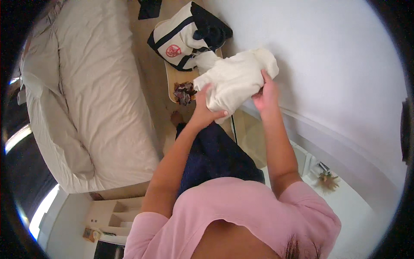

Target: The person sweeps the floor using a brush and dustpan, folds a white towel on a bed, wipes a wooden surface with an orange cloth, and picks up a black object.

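A bundle of cream-coloured cloth (239,77) is held up in front of me between both hands, folded over on itself. My left hand (203,110) grips its near left edge, thumb underneath and fingers over the side. My right hand (267,93) holds the right side, with the thumb on top and the other fingers curled below. A loose, ragged-looking end of pale fabric sticks out at the bundle's far left. Beyond it stands a cream and black canvas tote bag (174,36) with a round red emblem. The cloth hides part of what lies under it.
The bag rests on a low wooden tray or bench (172,77), beside a dark crumpled hair scrunchie-like bunch (184,93). A bed with a beige cover (95,86) runs along the left. To the right rises a white wall (336,60). Shelves (118,213) stand behind at lower left.
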A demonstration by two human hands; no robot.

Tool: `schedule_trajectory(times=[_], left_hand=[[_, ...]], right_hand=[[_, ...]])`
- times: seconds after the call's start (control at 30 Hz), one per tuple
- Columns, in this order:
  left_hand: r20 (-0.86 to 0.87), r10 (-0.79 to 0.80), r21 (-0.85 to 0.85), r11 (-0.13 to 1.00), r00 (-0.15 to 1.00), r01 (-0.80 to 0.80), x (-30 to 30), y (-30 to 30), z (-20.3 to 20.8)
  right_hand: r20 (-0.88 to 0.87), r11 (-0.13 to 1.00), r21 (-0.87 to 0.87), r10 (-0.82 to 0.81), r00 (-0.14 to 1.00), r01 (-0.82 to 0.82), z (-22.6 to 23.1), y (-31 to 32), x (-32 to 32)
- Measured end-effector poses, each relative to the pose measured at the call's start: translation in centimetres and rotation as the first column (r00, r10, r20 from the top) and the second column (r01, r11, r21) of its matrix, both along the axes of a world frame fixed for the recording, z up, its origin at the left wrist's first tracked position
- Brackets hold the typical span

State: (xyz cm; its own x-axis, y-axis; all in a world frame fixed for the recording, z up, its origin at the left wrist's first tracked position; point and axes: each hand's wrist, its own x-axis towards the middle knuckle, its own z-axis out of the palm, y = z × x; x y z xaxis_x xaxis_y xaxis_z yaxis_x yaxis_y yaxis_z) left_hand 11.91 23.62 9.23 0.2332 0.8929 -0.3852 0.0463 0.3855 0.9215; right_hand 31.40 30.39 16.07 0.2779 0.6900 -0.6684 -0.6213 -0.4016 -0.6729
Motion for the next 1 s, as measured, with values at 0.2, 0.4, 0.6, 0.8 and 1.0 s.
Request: schedule_trajectory(times=[0.2,0.4,0.6,0.8,1.0], left_hand=[[-0.397,0.266,0.416,0.905,0.878,-0.086,-3.6,2.2,6.0],[-0.441,0.257,0.502,0.865,0.86,-0.001,-7.7,8.1,13.7],[-0.069,0.587,0.617,0.661,0.807,-0.428,-9.7,10.2,15.6],[-0.397,0.786,0.654,0.604,0.474,-0.455,-17.2,9.8,17.8],[-0.211,0.947,0.86,0.298,0.244,-0.413,-24.6,5.7,25.1]], right_hand=[[0.667,0.919,-0.015,0.304,0.68,-0.395,8.1,0.8,-0.9],[0.951,0.516,-0.178,0.31,-0.011,-0.838,10.1,3.1,-0.1],[0.898,0.616,-0.092,-0.288,-0.332,-0.783,12.6,5.9,-1.0],[0.994,0.492,0.064,-0.104,0.015,-0.868,16.7,6.6,-7.8],[0.826,0.051,0.444,-0.411,0.386,-0.895,20.9,5.3,-16.1]])
